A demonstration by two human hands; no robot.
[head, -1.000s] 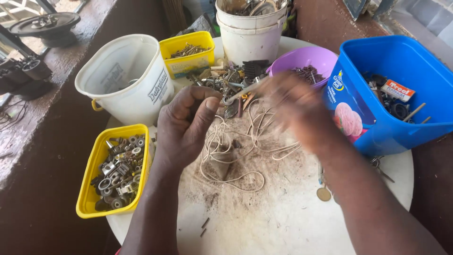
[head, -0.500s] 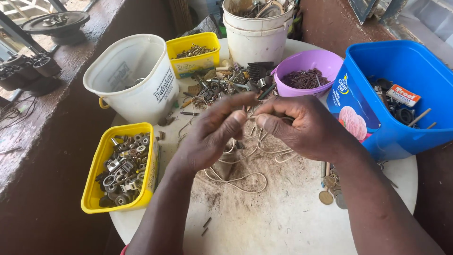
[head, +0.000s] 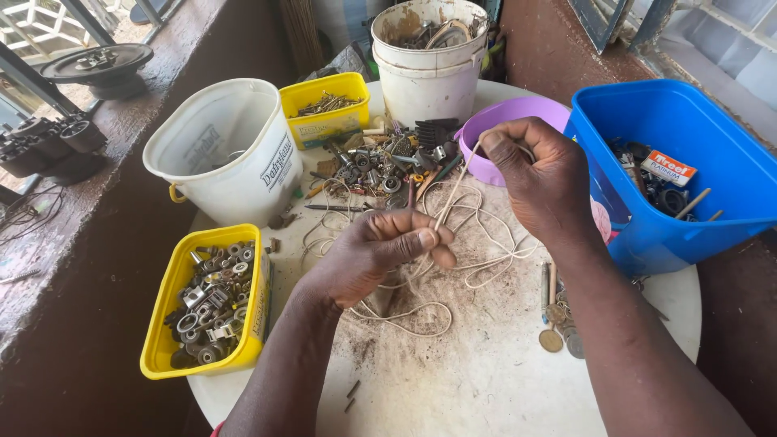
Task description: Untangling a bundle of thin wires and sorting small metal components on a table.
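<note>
A pale string (head: pixel 486 263) lies tangled in loops on the round white table (head: pixel 486 380). My left hand (head: pixel 380 251) pinches the string between thumb and fingers above the tangle. My right hand (head: pixel 542 174) is raised to the upper right, closed on the same strand, which runs taut between the two hands. A heap of small metal parts and screws (head: pixel 384 158) lies just beyond the hands.
A yellow tub of bearings and nuts (head: pixel 206 303) sits at the left. A white bucket (head: pixel 222 154), a small yellow box of screws (head: pixel 328 105), a second white bucket (head: pixel 429 61), a purple bowl (head: pixel 510 117) and a blue tub (head: pixel 688 174) ring the table. Coins (head: pixel 558 336) lie at the right.
The hands were close together over the tangle. Now my right hand has pulled up and to the right, drawing a strand taut from my left hand.
</note>
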